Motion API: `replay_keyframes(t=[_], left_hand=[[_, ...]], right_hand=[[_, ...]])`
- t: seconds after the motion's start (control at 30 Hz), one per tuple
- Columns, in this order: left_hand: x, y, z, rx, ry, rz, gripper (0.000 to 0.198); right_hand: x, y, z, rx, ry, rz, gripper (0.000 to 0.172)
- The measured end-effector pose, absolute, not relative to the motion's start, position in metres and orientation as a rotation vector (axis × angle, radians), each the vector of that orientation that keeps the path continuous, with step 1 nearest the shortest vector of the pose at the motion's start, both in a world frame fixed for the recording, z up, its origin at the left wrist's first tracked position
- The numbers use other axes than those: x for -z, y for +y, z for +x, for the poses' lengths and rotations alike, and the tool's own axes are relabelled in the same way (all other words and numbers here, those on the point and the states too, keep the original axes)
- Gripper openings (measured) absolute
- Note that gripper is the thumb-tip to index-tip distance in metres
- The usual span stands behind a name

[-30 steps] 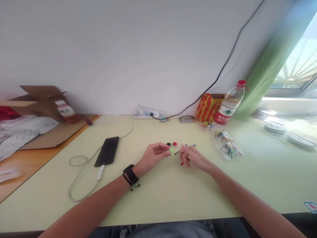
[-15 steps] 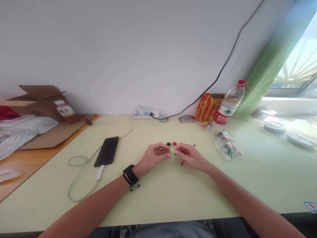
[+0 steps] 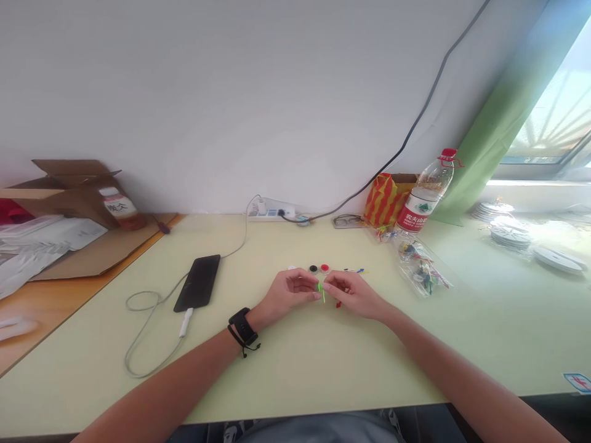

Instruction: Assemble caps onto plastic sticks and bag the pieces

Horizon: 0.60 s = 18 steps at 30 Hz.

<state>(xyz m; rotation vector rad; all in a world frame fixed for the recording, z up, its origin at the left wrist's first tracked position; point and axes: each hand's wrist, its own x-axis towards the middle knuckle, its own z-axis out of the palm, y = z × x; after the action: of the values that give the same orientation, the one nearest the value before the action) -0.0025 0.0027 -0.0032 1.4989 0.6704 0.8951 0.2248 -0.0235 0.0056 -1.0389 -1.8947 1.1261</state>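
Note:
A thin, bright green piece [image 3: 324, 296] is pinched upright between both hands over the middle of the table. My left hand [image 3: 290, 293] is closed, with its thumb and fingertips at the piece's left side. From the right, the closed fingertips of my right hand [image 3: 354, 295] meet the same piece. A small red arrow-shaped piece [image 3: 338, 304] shows partly beneath the right hand. Just beyond the fingers lie a black round piece [image 3: 313, 269] and a red round piece [image 3: 325, 268]. Small blue and yellow pieces [image 3: 361, 271] lie behind the right hand.
A phone [image 3: 197, 283] on a charging cable lies at left. Clear bags of colourful small parts [image 3: 422, 267] sit at right, near a large water bottle [image 3: 420, 200]. White discs [image 3: 510, 234] are stacked farther right. A power strip [image 3: 272, 210] lies along the wall.
The fingertips have shifted slightly on the green piece, which now leans a little differently. The right hand covers more of the red arrow-shaped piece. The view has moved slightly.

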Motion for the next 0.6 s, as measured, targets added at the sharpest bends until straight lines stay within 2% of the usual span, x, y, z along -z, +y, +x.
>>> replay_keyframes(t=[0.13,0.27,0.37,0.47,0.6], left_hand=[[0.003,0.001,-0.001,-0.905,0.663,1.556,0.030],[0.000,-0.004,0.001,-0.986,0.732,1.851,0.023],[-0.003,-0.009,0.002,-1.050,0.834,2.095,0.033],[-0.003,-0.011,0.001,-1.096,0.892,2.219,0.034],[0.001,-0.010,0.000,-1.091,0.932,2.255,0.013]], right_hand=[[-0.005,-0.023,0.224,-1.132,-1.917,-1.038,0.039],[-0.004,-0.021,0.223,-1.212,-1.909,-1.020,0.038],[-0.007,-0.018,0.230,-1.190,-1.890,-1.023,0.034],[-0.015,-0.010,0.250,-0.965,-1.910,-1.124,0.029],[-0.023,0.003,0.291,-0.540,-2.045,-1.428,0.023]])
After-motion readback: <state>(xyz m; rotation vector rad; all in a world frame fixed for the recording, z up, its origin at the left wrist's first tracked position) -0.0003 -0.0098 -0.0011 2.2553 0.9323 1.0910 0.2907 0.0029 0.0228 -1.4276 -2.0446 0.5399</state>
